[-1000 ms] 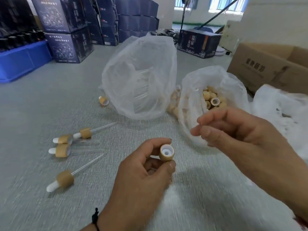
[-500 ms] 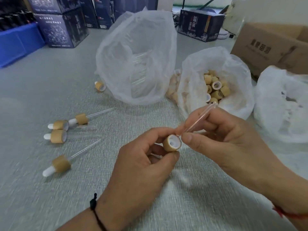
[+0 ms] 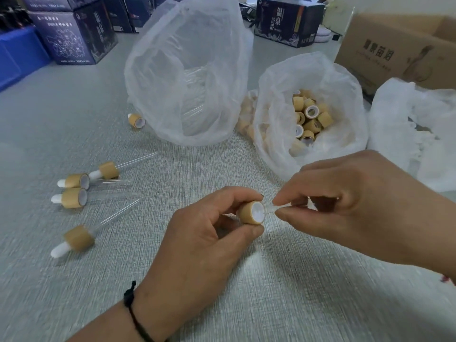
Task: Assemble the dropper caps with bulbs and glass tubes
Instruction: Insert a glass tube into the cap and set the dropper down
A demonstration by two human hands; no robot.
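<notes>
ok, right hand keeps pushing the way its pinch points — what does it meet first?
Most likely the cap the left hand holds: the right hand pinches the glass tube, whose tip sits at the cap's white open face. How far in it is, I can't tell.

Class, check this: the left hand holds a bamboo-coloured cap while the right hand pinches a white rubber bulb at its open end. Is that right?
Not quite. The right hand pinches a clear glass tube, not a white bulb, as the head view shows. The rest stands: the left hand holds the bamboo-coloured cap, and the tube meets its open end.
</notes>
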